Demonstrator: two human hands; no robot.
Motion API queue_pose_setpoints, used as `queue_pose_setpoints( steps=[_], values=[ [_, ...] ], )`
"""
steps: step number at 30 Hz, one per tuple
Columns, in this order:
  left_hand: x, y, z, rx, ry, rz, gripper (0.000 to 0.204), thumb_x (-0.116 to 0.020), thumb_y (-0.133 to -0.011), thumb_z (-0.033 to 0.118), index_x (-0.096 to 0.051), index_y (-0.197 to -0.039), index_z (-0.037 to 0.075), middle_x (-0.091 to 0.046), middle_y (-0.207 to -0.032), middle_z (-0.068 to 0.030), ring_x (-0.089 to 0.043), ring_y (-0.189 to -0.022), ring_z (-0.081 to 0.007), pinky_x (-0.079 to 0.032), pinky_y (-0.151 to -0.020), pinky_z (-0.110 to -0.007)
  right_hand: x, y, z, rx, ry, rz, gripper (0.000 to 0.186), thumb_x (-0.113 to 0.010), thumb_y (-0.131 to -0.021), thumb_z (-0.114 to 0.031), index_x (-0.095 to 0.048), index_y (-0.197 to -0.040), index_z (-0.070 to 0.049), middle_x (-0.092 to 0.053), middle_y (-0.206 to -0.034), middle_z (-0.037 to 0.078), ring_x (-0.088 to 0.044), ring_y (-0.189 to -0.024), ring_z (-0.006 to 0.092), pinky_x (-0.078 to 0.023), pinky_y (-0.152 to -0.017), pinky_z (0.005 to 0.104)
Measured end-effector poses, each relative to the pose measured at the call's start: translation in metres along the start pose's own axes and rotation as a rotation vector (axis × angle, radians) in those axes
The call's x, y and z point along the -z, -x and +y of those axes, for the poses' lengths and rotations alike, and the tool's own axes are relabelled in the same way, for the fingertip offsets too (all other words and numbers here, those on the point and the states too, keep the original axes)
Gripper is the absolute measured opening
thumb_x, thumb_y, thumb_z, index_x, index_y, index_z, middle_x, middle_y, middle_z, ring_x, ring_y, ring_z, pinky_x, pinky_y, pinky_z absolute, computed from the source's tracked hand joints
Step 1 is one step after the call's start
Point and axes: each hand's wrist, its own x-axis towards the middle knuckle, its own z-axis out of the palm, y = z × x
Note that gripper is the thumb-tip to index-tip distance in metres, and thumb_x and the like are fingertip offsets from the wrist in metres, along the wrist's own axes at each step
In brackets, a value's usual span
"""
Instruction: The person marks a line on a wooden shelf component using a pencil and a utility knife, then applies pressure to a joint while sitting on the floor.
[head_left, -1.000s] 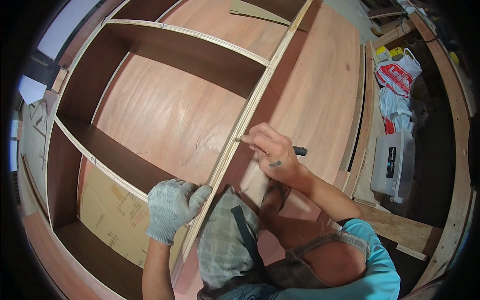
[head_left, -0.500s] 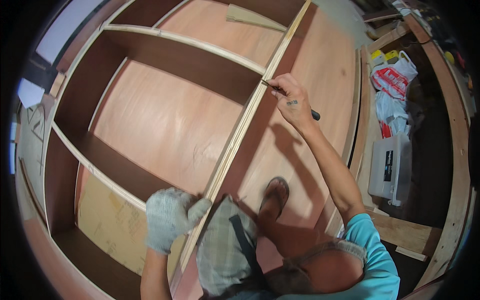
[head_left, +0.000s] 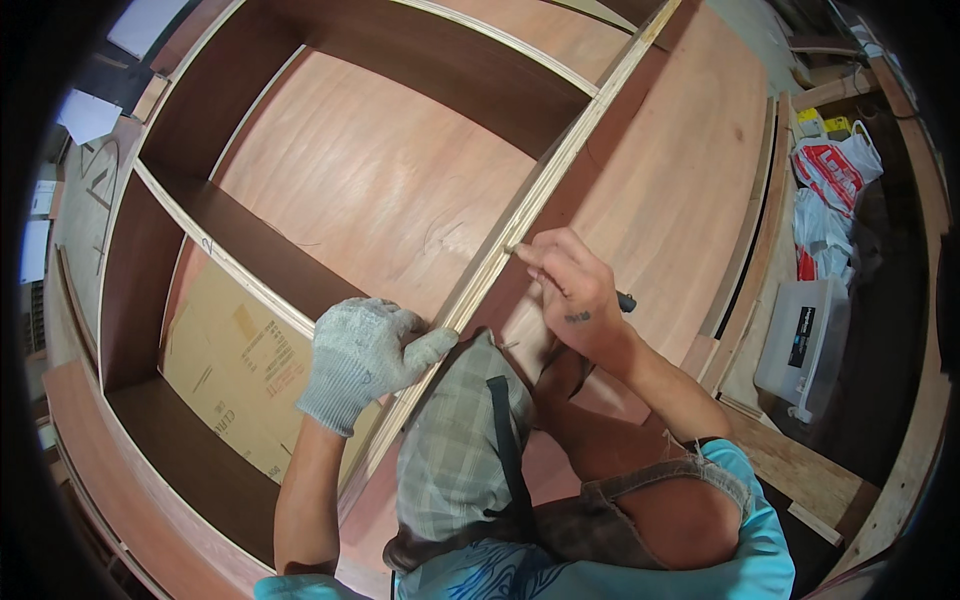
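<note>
My left hand [head_left: 360,350] wears a grey knitted work glove. It closes over the front edge of a plywood cabinet frame [head_left: 500,240], near a divider joint, with its thumb lying along the edge. My bare right hand [head_left: 580,290] is higher up the same edge. Its index finger and thumb reach toward the pale layered edge strip, and a slim tool with a black handle [head_left: 627,301] sticks out behind the hand. The tool's working end is hidden by my fingers, so its exact kind cannot be made out.
Dark-faced dividers [head_left: 255,245] split the frame into compartments. Brown cardboard [head_left: 235,350] shows in the lower left one. At right, past a plywood sheet [head_left: 690,170], are plastic bags [head_left: 835,170], a clear plastic box [head_left: 800,335] and wooden beams [head_left: 815,470]. My knee presses near the frame.
My right hand has moved down along the frame's edge, nearer to my left hand. My left hand still grips the edge near the divider joint. The view has shifted.
</note>
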Motion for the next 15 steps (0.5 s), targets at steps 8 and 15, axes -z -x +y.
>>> queue_pose_setpoints(
  steps=[8, 15],
  values=[
    [-0.025, 0.130, -0.003, -0.093, -0.004, 0.305, 0.081, -0.078, -0.088, 0.039, -0.045, -0.150, -0.003, -0.046, -0.155, -0.0266, -0.043, -0.143, -0.0494, -0.030, -0.120, -0.059, 0.065, -0.020, 0.007, -0.389, -0.229, 0.042, 0.025, -0.062, -0.094, 0.006, -0.069, -0.118, 0.001, -0.064, -0.102, 0.006, -0.066, -0.092, 0.0150, -0.055, -0.083, 0.0292],
    [-0.096, 0.311, -0.082, 0.172, 0.013, 0.047, 0.074, -0.079, -0.086, 0.037, -0.051, -0.143, -0.003, -0.061, -0.136, -0.0259, -0.060, -0.121, -0.0437, -0.044, -0.109, -0.054, 0.131, -0.060, 0.004, -0.380, -0.111, -0.077, 0.032, -0.061, -0.094, 0.006, -0.065, -0.124, -0.003, -0.061, -0.099, 0.002, -0.064, -0.082, 0.0127, -0.053, -0.074, 0.0291]
  ],
)
